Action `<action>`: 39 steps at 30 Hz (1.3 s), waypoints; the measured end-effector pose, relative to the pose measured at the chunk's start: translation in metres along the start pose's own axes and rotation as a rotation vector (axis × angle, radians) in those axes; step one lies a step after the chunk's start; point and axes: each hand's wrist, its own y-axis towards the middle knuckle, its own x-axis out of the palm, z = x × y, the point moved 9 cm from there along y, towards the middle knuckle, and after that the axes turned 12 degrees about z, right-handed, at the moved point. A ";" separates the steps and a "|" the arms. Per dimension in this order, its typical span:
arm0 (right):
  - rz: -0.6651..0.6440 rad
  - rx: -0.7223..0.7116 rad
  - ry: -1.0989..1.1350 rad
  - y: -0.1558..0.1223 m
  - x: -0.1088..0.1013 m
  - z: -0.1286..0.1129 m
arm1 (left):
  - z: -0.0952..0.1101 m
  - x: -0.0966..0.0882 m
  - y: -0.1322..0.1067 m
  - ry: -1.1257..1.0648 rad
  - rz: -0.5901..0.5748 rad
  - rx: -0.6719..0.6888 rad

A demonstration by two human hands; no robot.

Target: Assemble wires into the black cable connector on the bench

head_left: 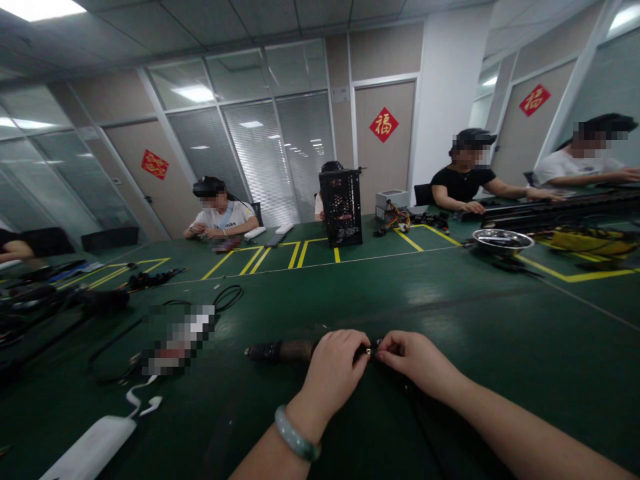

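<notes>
In the head view my left hand [336, 367], with a green bangle [296, 433] on its wrist, is closed in a pinch. A small shiny metal piece [369, 351] shows at its fingertips; its exact kind is too small to tell. My right hand [417, 360] is also closed, thumb against fingers, just to the right of that piece. What it holds, if anything, is too small and dark to name. Behind my left hand, partly hidden by it, a dark electric screwdriver [283, 351] lies on the green table [280, 413], its tip pointing left.
A white power bank-like block [93, 450] with a short cable lies front left, near black cords. Across the table stand a black computer case [343, 207], a power supply [391, 200] with wires and a steel bowl [503, 240]. Several people sit around the table.
</notes>
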 end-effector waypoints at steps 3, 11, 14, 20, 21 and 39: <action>-0.003 0.010 -0.008 0.000 0.001 0.001 | -0.001 0.000 0.000 0.003 -0.013 -0.014; -0.005 0.021 -0.039 -0.001 0.000 0.000 | 0.003 -0.002 -0.001 -0.018 -0.025 0.020; -0.003 0.019 -0.060 -0.001 0.000 0.000 | 0.002 0.000 -0.001 -0.010 -0.024 0.024; -0.002 0.023 -0.020 -0.001 0.002 0.000 | 0.001 0.002 -0.001 0.002 -0.023 0.025; -0.004 0.027 -0.013 -0.001 0.002 0.000 | 0.001 0.002 -0.001 0.001 -0.021 0.026; 0.003 0.023 -0.022 -0.002 -0.004 -0.009 | 0.002 -0.002 0.000 -0.008 -0.018 0.004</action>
